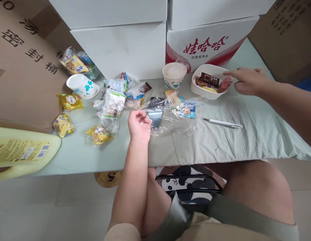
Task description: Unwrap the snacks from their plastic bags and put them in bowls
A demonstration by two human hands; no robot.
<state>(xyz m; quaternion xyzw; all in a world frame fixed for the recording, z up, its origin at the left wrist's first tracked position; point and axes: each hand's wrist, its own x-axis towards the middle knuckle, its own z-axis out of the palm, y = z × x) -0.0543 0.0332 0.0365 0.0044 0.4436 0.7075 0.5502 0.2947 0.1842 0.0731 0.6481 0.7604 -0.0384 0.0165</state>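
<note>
My left hand is closed, its curled fingers gripping the edge of a clear plastic bag. The bag spreads to the right over a dark phone-like object, a biscuit packet and a blue snack packet. Over the right rim of a white bowl, my right hand reaches with its index finger stretched out and nothing visible in it. Inside the bowl lie a dark brown packet, a pink-red packet and a partly hidden yellow one.
Wrapped snacks are heaped left of my left hand, with yellow packets around. A paper cup lies tipped; another cup stands upright. A white pen lies near the bowl. White cartons back the table; a yellow jug stands left.
</note>
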